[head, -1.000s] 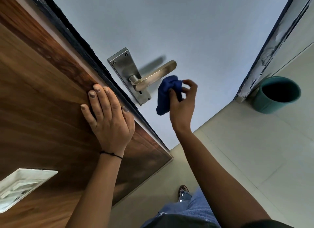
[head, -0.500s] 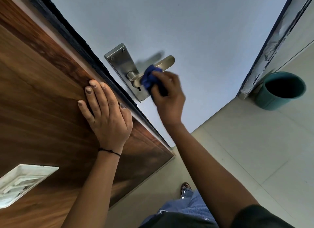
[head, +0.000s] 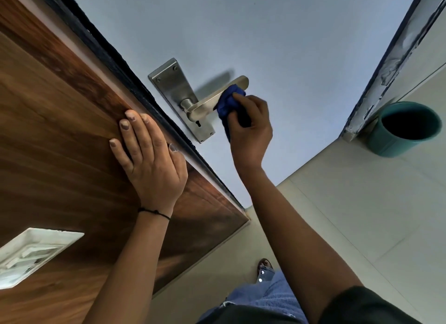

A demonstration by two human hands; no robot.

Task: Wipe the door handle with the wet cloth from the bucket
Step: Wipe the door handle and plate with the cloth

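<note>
A brushed-metal lever door handle (head: 207,101) on a steel backplate (head: 172,82) is fixed to the pale grey door face. My right hand (head: 251,128) grips a bunched blue cloth (head: 228,101) and presses it against the outer part of the lever, near its free end. Part of the cloth is hidden inside my fingers. My left hand (head: 150,155) lies flat, fingers spread, on the brown wooden panel (head: 60,130) beside the door edge. A teal bucket (head: 395,142) stands on the floor at the right, by the door frame.
A black strip (head: 125,65) runs along the door edge between the wood and the grey face. A white switch plate (head: 29,253) sits on the wood at lower left. The chipped door frame (head: 395,53) rises at the right. Pale floor tiles and my jeans-clad leg lie below.
My right hand brought the cloth up onto the lever near its base, then slid it outward along the lever toward the free end. My left hand stayed flat on the wood.
</note>
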